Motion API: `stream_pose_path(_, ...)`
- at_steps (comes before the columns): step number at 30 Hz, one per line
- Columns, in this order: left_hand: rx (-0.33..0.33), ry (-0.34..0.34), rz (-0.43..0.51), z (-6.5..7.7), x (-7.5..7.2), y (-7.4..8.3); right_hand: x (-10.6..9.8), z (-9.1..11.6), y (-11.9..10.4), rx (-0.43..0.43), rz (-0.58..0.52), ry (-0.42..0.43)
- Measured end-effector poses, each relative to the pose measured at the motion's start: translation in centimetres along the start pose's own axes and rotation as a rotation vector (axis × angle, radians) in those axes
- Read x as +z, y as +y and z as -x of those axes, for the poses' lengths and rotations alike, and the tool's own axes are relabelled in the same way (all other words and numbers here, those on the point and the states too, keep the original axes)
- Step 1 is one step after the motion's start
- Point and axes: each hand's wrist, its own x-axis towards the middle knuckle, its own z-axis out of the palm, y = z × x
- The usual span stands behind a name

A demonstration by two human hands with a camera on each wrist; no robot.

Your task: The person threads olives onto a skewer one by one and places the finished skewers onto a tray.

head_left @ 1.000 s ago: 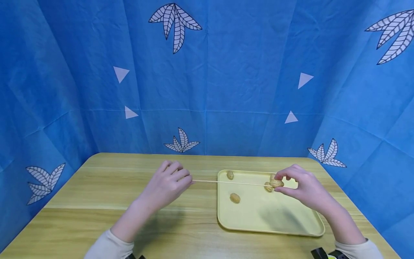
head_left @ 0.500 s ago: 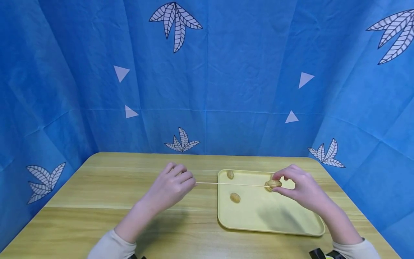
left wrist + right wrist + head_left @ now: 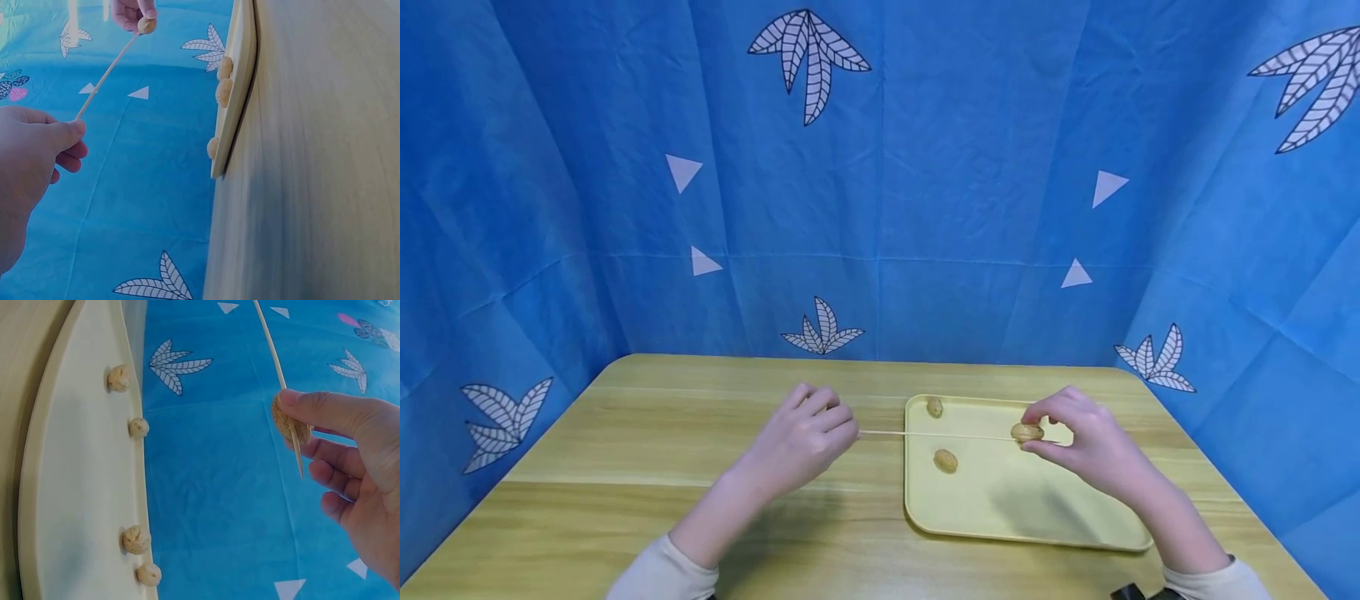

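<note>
In the head view my left hand (image 3: 805, 437) pinches one end of a thin wooden skewer (image 3: 936, 434) over the table, left of the tray. My right hand (image 3: 1097, 437) grips a tan walnut (image 3: 1026, 432) between thumb and fingers above the tray. The skewer stretches nearly level from one hand to the other. Seen from the right wrist, its pointed end crosses the held walnut (image 3: 279, 415) beneath the thumb and sticks out beyond it. Two walnuts lie at the tray's left side, one walnut (image 3: 935, 407) near the back corner, another walnut (image 3: 946, 461) further forward.
A pale yellow tray (image 3: 985, 512) with a low rim lies on the wooden table (image 3: 587, 483). The right wrist view shows several walnuts on it, including a walnut (image 3: 135, 539) near its far rim. A blue patterned curtain (image 3: 955, 183) surrounds the table.
My right hand has shifted left and slightly down with the walnut. My left hand has moved a little right and down, and the skewer has lowered with both hands.
</note>
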Motion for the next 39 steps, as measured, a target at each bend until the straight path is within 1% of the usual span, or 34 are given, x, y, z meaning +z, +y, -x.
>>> stream_pose_path(6, 0.002, 0.001, 0.010, 0.1, 0.3, 0.3, 0.5, 0.0, -0.1, -0.023, -0.004, 0.005)
stream_pose_path(13, 0.000, -0.002, 0.011, 0.0, 0.5, 0.7, 0.8, -0.1, -0.3, -0.046, 0.025, 0.023)
stream_pose_path(24, 0.004, -0.017, 0.015, -0.1, 0.5, 1.3, 1.5, 0.0, -0.6, -0.074, 0.020, 0.034)
stream_pose_path(30, 0.005, -0.008, 0.009, -0.2, 0.5, 1.5, 1.7, -0.2, -0.7, -0.096, 0.022, 0.031)
stream_pose_path(39, 0.003, -0.025, 0.018, -0.2, 0.7, 1.8, 2.2, -0.1, -0.9, -0.137, -0.013, 0.041)
